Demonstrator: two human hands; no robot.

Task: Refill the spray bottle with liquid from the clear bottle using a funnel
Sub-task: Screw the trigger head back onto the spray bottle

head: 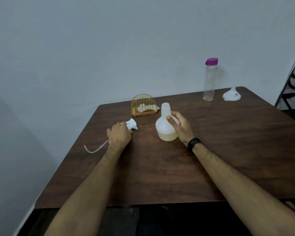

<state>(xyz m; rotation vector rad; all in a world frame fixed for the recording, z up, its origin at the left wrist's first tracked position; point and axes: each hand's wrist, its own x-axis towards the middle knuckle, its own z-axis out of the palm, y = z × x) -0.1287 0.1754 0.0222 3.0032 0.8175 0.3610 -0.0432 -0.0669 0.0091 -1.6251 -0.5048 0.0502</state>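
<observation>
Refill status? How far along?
Done: white trigger sprayer head is off, lying on the brown table under the left hand. In hand: right hand steadies the open translucent spray bottle. Left: white funnel and capped purple-lidded clear bottle untouched.

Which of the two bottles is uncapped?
The white spray bottle, gripped by the right hand: its neck is open. The clear bottle keeps its purple cap.

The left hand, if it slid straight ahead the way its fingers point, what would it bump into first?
The left hand already rests on the spray head. Pushing on past it, the yellow wire holder looks like the next thing, though depth is hard to judge.
</observation>
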